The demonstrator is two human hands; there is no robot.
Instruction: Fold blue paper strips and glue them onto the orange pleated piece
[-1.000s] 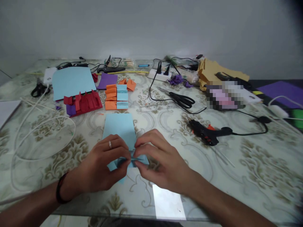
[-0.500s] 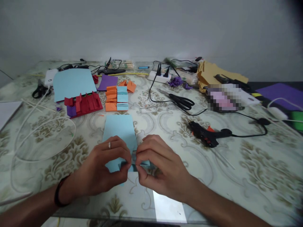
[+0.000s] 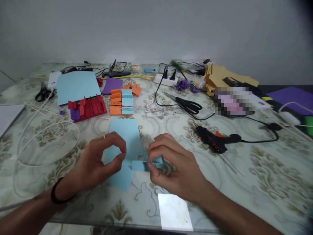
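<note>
My right hand pinches a folded light-blue paper strip between thumb and fingers; part of the strip is hidden behind them. To its left, my left hand is closed in a pinch, thumb against forefinger, with nothing showing between the tips. It hovers over a light-blue paper sheet lying on the table. Another light-blue paper piece lies below the left fingertips. Just beyond the sheet sits a square of folded orange strips and light-blue strips.
Folded red paper and a larger blue sheet lie back left, near a looped white cable. Scissors, a black glue gun with its cord, and a white power strip are right and behind.
My left hand has let go of the blue strip and moved left, away from it. My right hand has shifted slightly right with the strip.
</note>
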